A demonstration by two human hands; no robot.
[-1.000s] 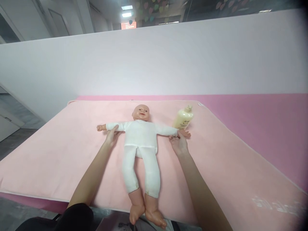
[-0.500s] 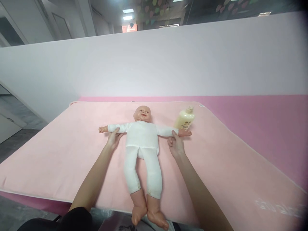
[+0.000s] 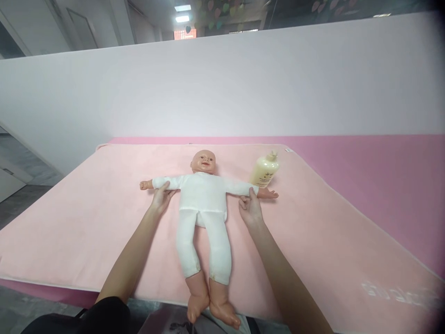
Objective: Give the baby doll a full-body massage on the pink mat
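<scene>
A baby doll (image 3: 203, 195) in a white cloth body lies on its back, arms stretched out sideways and bare feet toward me. My left hand (image 3: 162, 198) is closed around the doll's arm on the left, thumb on top and fingers partly hidden under it. On the other side, my right hand (image 3: 251, 209) pinches the doll's other arm near the wrist, the thumb over the sleeve and some fingers curled. A pale yellow pump bottle (image 3: 264, 171) stands just behind that arm, which hides part of its base.
Beneath the doll is a pink mat (image 3: 114, 195) on a darker pink surface (image 3: 365, 185). A white low wall (image 3: 222, 88) rises behind it. The doll's feet reach the mat's near edge, close to my body. Grey floor (image 3: 14, 204) shows at the left.
The whole view has shifted slightly. Both hands keep their places on the doll's arms, and the doll's hand on the right is turned a little, its fingers showing more apart.
</scene>
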